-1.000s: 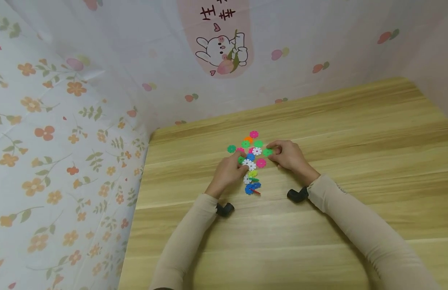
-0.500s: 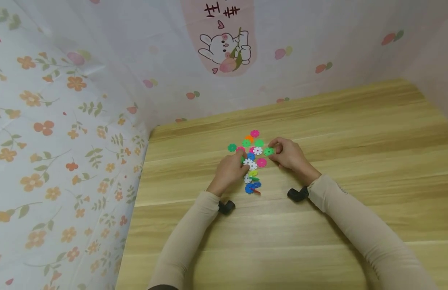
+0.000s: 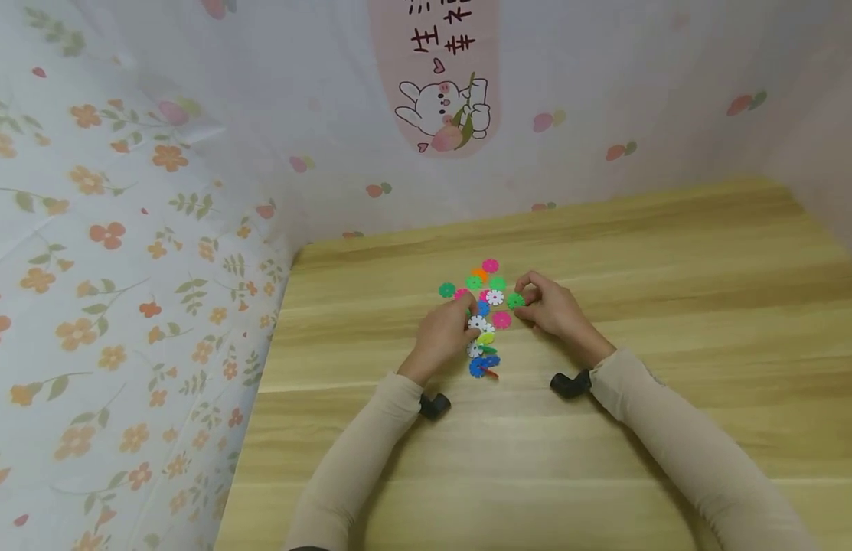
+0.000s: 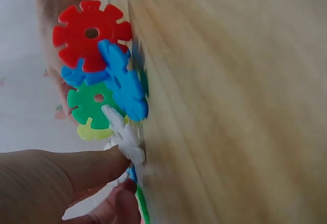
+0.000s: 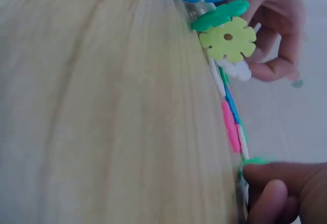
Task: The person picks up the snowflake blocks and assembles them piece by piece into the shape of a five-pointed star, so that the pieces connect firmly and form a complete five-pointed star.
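Slotted plastic snowflake discs, some joined in a row, lie on the wooden table. My left hand (image 3: 442, 333) pinches a white snowflake disc (image 4: 129, 145) in the row, its thumb on the disc's edge. Ahead of that thumb in the left wrist view stand a red disc (image 4: 74, 35), a blue disc (image 4: 121, 83) and a green disc (image 4: 84, 106). My right hand (image 3: 551, 308) holds a bright green disc (image 3: 515, 301) by its edge between thumb and finger, right of a white disc (image 3: 494, 298). Fingers partly hide both held discs.
Pink (image 3: 491, 265), orange (image 3: 478, 274) and teal (image 3: 447, 290) discs lie just beyond the hands. A pink disc (image 3: 502, 321) sits between them. Black wrist mounts (image 3: 570, 385) jut inward from both sleeves. Printed cloth (image 3: 260, 153) borders the table (image 3: 674, 268) behind and at left.
The head view has shifted a little, so everything sits slightly lower and to the right. Both hands keep their grips, and the discs keep nearly the same arrangement.
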A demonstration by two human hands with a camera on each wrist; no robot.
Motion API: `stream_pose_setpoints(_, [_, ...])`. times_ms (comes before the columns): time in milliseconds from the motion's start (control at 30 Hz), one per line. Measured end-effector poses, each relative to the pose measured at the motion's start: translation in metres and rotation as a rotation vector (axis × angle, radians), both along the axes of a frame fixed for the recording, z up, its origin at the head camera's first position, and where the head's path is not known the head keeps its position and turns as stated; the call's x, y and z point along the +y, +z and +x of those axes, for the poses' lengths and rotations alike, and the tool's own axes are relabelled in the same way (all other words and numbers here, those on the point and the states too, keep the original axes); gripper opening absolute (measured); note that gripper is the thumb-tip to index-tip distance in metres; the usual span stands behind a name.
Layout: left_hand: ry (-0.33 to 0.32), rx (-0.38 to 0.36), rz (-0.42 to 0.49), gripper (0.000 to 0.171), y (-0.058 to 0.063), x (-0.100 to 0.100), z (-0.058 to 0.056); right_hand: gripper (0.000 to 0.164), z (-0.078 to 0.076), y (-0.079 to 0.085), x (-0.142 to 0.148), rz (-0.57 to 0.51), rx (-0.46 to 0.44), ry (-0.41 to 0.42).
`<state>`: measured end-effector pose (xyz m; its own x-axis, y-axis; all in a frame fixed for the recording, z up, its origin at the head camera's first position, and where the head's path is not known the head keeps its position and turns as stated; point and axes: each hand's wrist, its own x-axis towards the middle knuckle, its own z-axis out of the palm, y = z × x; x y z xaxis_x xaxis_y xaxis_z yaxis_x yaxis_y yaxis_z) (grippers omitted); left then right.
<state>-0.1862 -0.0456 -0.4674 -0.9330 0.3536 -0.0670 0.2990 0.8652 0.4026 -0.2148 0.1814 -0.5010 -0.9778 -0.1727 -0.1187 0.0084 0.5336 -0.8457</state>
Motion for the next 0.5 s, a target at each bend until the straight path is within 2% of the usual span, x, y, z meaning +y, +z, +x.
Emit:
stream_pose_setpoints(133, [-0.007, -0.009, 0.025, 0.016, -0.002, -0.002, 0.002, 0.033, 0.002, 0.000, 0.002, -0.121, -0.021, 0.011])
stream_pose_setpoints(233, [0.006, 0.001, 0.072, 0.012, -0.001, -0.006, 0.002, 0.036, 0.004, 0.004, 0.003, -0.252, -0.050, 0.014])
stream_pose_setpoints(300, [0.013, 0.005, 0.111, 0.010, -0.002, -0.011, 0.006, 0.036, 0.013, 0.002, 0.004, -0.352, -0.090, 0.015])
stream_pose_setpoints(500, [-0.047, 0.055, 0.255, 0.010, 0.015, -0.022, 0.015, 0.035, 0.030, 0.008, 0.005, -0.611, -0.198, -0.006])
